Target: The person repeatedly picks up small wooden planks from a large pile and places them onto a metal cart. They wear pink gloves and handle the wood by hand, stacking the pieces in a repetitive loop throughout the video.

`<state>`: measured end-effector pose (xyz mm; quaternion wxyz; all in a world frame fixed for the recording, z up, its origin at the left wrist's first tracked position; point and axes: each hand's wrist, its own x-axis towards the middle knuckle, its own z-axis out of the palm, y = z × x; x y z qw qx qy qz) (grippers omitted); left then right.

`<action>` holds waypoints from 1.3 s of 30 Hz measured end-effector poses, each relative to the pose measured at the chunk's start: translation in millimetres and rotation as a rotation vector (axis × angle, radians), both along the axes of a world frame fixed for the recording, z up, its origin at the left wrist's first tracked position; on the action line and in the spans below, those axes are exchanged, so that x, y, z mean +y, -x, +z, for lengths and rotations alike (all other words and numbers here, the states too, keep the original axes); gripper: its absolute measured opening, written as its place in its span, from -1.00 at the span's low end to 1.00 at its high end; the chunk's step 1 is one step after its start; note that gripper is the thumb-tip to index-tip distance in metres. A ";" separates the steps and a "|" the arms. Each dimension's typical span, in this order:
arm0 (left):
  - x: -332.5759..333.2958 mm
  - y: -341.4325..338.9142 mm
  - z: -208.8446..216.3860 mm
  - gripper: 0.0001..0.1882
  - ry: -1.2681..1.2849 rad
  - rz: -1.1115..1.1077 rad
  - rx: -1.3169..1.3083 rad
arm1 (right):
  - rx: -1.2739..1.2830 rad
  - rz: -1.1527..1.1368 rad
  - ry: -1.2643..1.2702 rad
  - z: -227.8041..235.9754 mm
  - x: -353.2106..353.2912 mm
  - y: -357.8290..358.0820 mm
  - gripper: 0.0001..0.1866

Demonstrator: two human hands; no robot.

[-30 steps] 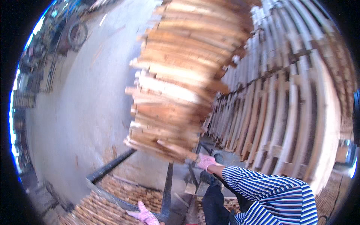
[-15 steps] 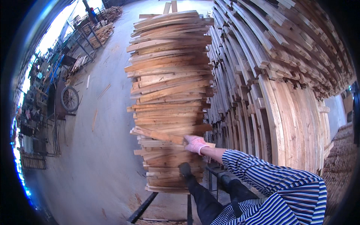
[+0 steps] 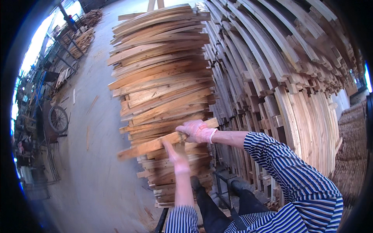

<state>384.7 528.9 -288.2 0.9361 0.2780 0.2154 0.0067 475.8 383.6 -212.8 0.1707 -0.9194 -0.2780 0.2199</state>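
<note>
On my feed the biggest thing is the wall of stacked wooden slats (image 3: 295,77) filling the right side, row upon row with spacers between. In front of it, centre frame, stands a tall pile of rough planks (image 3: 163,77), pale and reddish, their ends ragged and uneven, rising from the concrete floor (image 3: 89,163) up to the top of the view.

Across the pile's lower half lies one long plank (image 3: 155,144), tilted, its left end lower and jutting well past the pile's edge. I see both hands on it. The right hand (image 3: 196,131), in a pinkish glove, sits on top of the plank's right part, fingers curled down over its upper edge and closed on it. The left hand (image 3: 175,155), also gloved and blurred, comes up from below and presses against the plank's underside near the middle; its fingers look nearly straight, and I cannot tell whether they wrap round the wood.

Blue-and-white striped sleeves (image 3: 295,182) cover both forearms. A wheel (image 3: 58,119) stands far off at the left.
</note>
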 end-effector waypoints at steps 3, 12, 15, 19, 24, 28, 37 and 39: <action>-5.8 -105.5 6.2 -0.59 0.121 0.068 0.161 | 0.026 -0.022 0.006 12.5 0.0 -41.3 -0.42; -32.4 -236.9 -49.0 -0.16 0.180 0.027 0.402 | -0.219 -0.445 0.049 -9.6 -62.8 -225.0 0.00; -59.1 -250.0 -37.7 0.01 0.103 -0.116 0.451 | -0.341 -0.398 0.312 -43.5 -88.4 -225.9 0.01; -46.0 -239.8 -39.5 0.10 0.100 -0.293 0.198 | -0.303 -0.363 0.153 -51.0 -96.5 -213.8 -0.11; -72.5 -207.3 -32.6 0.12 -0.026 -0.222 0.212 | -0.432 -0.127 0.124 -71.8 -121.4 -130.6 -0.25; -52.6 -217.3 -38.8 -0.01 -0.028 -0.162 0.211 | -0.187 -0.052 -0.013 -44.2 -109.1 -139.5 -0.31; -69.3 -224.5 -20.0 -0.08 -0.013 -0.143 0.233 | 0.110 -0.747 -0.020 -128.0 -196.2 -256.7 -0.20; -107.1 -229.4 -2.4 -0.07 0.008 -0.157 0.328 | 0.157 -0.802 -0.167 -130.0 -258.9 -260.8 -0.12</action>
